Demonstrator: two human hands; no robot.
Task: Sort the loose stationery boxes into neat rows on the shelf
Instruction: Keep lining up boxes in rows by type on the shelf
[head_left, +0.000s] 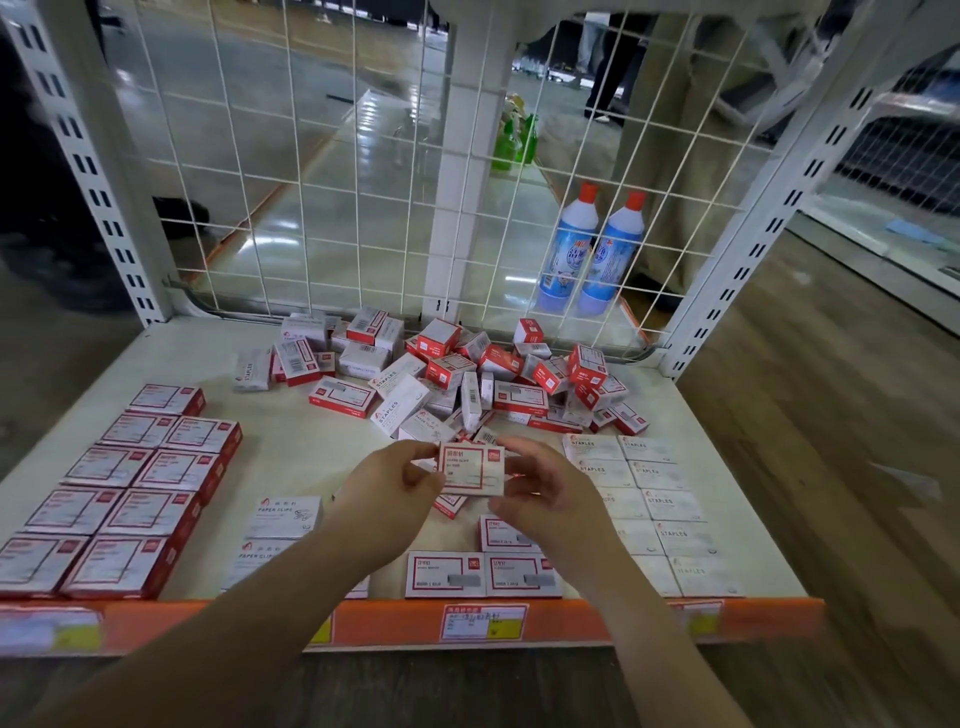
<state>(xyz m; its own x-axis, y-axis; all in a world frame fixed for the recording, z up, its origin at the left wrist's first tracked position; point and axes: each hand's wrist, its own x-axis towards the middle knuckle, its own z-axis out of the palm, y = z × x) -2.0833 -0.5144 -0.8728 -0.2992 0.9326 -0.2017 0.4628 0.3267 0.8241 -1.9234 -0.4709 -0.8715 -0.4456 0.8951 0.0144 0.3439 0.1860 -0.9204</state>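
Behind the cream shelf a white wire grid lets a glossy warehouse floor show through, with two blue bottles standing just past the mesh and someone's legs further off. Taking the loose heap at the back of the board as my mark: big red-and-white boxes lie in rows to its front left, white staples boxes run in a double file to its front right, and paper clip boxes sit nearer the orange lip. Just in front of the heap, lifted off the board, both hands pinch one small red-framed box; the left hand nips its left edge, the right hand curls round its right edge, fingers closed on it. I'd worry about where it lands: the labels look alike, so it could easily join the wrong row. A sleeveless forearm sweeping low might also nudge the front boxes askew, and reaching back could topple the heap onto the tidy files.
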